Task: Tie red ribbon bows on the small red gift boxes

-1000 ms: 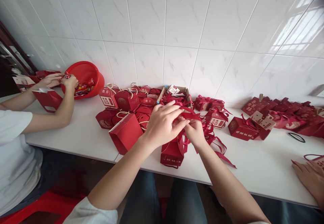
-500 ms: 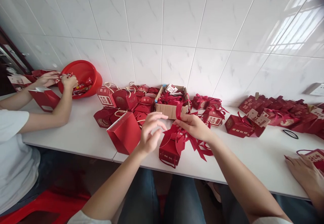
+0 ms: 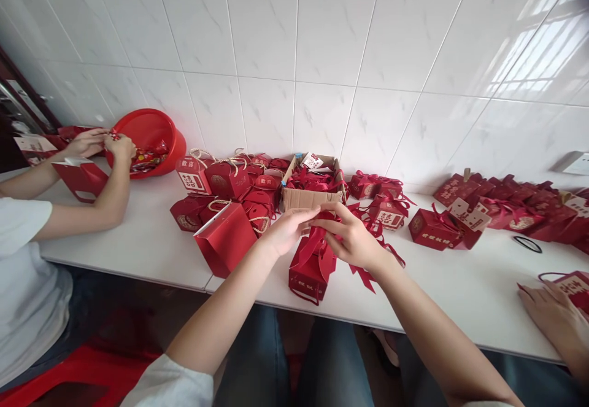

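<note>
My left hand (image 3: pixel 288 232) and my right hand (image 3: pixel 352 238) meet above a small red gift box (image 3: pixel 310 272) at the front of the white table (image 3: pixel 147 244). Both pinch a dark red ribbon (image 3: pixel 322 226) tied at the box's top. More loose ribbon (image 3: pixel 368 272) trails on the table under my right wrist. Just behind my hands stands a cardboard box (image 3: pixel 308 198) filled with red ribbons.
A larger red bag (image 3: pixel 225 241) leans left of my box, with several finished red boxes (image 3: pixel 221 180) behind. More red boxes (image 3: pixel 483 213) line the right. On the left, a person's hands (image 3: pixel 103 146) reach a red basin (image 3: pixel 151 140). Another person's hand (image 3: pixel 559 324) rests at right.
My left hand, which was apart and open half a second ago, has come back to the ribbon. My right hand has lowered toward the box. The ribbon is now drawn tighter.
</note>
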`<state>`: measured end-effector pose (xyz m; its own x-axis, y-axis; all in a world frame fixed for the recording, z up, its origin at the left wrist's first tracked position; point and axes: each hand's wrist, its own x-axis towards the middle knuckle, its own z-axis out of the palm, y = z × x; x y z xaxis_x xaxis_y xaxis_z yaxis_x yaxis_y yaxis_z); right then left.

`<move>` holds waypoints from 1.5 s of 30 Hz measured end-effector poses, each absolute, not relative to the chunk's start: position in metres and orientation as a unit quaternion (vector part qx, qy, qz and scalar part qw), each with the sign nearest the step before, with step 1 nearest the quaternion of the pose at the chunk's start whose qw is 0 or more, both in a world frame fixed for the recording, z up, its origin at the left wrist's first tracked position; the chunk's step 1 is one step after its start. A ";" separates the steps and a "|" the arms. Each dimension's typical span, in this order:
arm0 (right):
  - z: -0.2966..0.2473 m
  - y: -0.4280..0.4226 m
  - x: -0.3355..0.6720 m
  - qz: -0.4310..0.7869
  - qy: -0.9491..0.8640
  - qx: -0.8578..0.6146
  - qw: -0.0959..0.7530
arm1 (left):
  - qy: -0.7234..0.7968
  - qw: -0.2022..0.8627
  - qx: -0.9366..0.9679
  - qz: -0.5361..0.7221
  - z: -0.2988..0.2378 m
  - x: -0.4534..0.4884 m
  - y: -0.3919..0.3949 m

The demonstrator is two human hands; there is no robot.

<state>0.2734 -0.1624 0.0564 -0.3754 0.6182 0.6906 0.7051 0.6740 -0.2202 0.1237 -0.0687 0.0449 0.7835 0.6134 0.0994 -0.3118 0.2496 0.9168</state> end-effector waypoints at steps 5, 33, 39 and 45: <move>0.049 -0.161 0.273 -0.054 -0.825 -0.397 0.400 | 0.140 0.799 0.513 0.280 0.042 0.122 -0.069; -0.055 -0.227 0.288 0.348 -0.377 -0.559 0.652 | 0.458 0.126 0.829 0.294 -0.036 0.072 -0.070; -0.056 -0.192 0.273 0.221 -0.555 -0.610 0.522 | 0.354 0.373 0.807 0.292 -0.042 0.087 -0.073; -0.058 -0.191 0.283 0.381 -0.502 -0.556 0.543 | 0.395 0.398 0.797 0.225 -0.037 0.073 -0.067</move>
